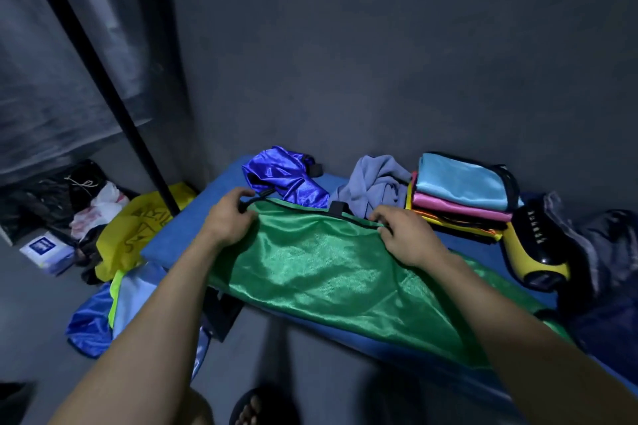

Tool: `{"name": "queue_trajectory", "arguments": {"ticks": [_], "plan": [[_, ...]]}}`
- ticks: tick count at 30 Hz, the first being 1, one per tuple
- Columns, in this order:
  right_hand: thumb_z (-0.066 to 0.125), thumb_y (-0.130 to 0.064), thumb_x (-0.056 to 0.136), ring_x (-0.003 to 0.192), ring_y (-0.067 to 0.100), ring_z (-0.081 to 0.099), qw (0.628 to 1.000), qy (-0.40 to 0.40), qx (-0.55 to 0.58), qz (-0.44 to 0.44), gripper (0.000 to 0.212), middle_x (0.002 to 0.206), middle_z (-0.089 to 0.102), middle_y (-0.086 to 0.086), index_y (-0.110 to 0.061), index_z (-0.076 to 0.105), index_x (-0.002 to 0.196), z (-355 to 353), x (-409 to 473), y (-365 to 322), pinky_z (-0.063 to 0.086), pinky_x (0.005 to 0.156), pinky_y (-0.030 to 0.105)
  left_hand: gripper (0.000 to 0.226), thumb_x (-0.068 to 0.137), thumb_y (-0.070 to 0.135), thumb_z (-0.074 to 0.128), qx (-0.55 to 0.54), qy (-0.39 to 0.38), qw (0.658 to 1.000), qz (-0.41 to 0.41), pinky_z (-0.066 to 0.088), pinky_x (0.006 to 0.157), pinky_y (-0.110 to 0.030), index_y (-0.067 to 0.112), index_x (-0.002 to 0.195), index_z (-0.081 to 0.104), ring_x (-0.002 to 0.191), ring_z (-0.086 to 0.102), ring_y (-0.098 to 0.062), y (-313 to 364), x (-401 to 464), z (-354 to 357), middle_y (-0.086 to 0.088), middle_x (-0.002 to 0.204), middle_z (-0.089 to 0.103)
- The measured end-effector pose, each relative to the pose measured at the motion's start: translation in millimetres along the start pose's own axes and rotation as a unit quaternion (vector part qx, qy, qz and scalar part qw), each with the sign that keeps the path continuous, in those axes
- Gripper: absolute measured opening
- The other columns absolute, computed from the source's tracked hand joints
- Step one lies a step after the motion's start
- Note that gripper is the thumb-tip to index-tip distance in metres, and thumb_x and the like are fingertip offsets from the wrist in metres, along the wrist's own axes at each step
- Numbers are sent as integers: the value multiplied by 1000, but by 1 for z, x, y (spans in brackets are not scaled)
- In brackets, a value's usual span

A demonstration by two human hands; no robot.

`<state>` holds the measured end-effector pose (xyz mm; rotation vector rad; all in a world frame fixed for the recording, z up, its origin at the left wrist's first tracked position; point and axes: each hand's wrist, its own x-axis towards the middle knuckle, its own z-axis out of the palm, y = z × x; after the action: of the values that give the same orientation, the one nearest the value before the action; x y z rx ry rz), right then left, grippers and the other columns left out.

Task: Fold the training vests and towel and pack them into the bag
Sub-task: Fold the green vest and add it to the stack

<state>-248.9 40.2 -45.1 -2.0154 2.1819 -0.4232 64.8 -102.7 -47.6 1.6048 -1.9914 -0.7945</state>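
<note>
Bright satin colours on a blue mattress

The vest (321, 272) is shiny green with a black edge; the mattress (193, 231) under it plain blue. Behind lie a glossy royal-blue vest (286, 176) and a grey-lilac towel (376, 183). The stack (462, 200) shows light blue, pink, black, orange and yellow layers. The bag (535, 255) is yellow and black.

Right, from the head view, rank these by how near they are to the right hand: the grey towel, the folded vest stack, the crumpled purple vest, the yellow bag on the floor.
From the right hand:
1. Grey towel, just beyond the fingers, crumpled.
2. Folded vest stack, to its right near the wall.
3. Purple vest, beyond the left hand.
4. Yellow bag, far left, off the bed on the floor.
</note>
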Motion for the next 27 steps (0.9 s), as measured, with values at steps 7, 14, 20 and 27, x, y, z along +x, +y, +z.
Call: {"name": "queue_trajectory", "arguments": {"ticks": [7, 14, 20, 27], "plan": [[60, -12, 100, 101, 20, 62, 993, -25, 113, 4, 16, 111, 68, 2, -14, 70, 112, -4, 1, 0, 49, 85, 32, 30, 92, 9, 72, -263, -52, 961, -64, 55, 66, -26, 21, 120, 67, 74, 66, -19, 21, 0, -6, -13, 104, 71], [65, -12, 98, 82, 4, 55, 979, -13, 204, 12, 12, 93, 62, -10, -19, 71, 105, -10, 3, 3, 44, 74, 25, 21, 87, 17, 81, -405, 7, 914, -27, 59, 85, -30, 22, 107, 77, 84, 71, -16, 17, 3, -16, -8, 100, 77], [67, -15, 97, 78, 7, 58, 980, -24, 195, 10, 7, 88, 64, -7, -22, 69, 100, -5, 9, 0, 48, 75, 29, 23, 88, 9, 78, -300, 100, 948, -38, 52, 79, -34, 30, 80, 74, 75, 61, -19, 1, 20, 1, -6, 83, 71], [70, -29, 96, 103, 22, 60, 995, 44, 68, -54, 29, 113, 64, 3, -16, 67, 122, -15, -13, 3, 50, 88, 37, 8, 92, 29, 71, 31, 131, 991, 11, 53, 88, -44, 29, 100, 72, 104, 66, -33, -7, 17, 13, -6, 105, 74]]}}
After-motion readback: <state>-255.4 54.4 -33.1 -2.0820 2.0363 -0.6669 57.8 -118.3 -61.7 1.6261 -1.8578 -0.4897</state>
